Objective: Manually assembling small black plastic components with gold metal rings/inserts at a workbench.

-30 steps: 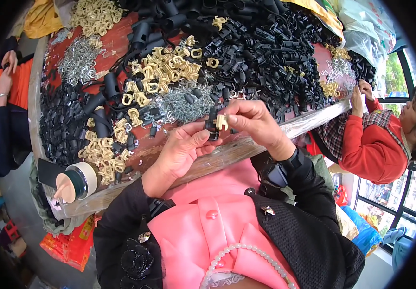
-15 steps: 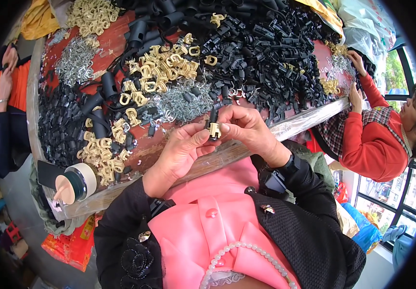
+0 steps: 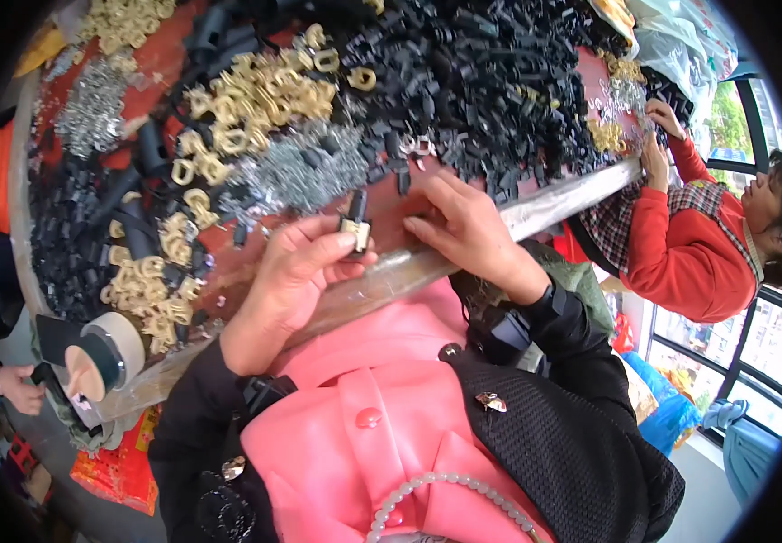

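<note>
Over the near edge of the table, my left hand [image 3: 289, 273] pinches a small black-and-cream plastic assembly [image 3: 355, 232] between thumb and fingers, its black stem pointing up. To its right is my right hand [image 3: 474, 237], with thumb and fingers bent but apart and nothing visible between them. A loose small black piece [image 3: 403, 183] lies just beyond my right fingertips. Past my hands spread a pile of silvery metal springs or clips [image 3: 305, 172], a heap of cream plastic rings [image 3: 260, 95] and a wide mass of small black plastic parts [image 3: 463, 90].
A wooden rim [image 3: 382, 279] edges the red tabletop. At the left corner stand a round lidded jar [image 3: 106, 355] and a dark flat object [image 3: 54, 333]. A co-worker in red sleeves [image 3: 680, 262] sits at the right; another person's hand [image 3: 20, 389] shows at far left.
My right hand has let go of the assembly and moved right, its fingers opening. My left hand keeps the assembly. The view has shifted, and the person at left has lowered a hand.
</note>
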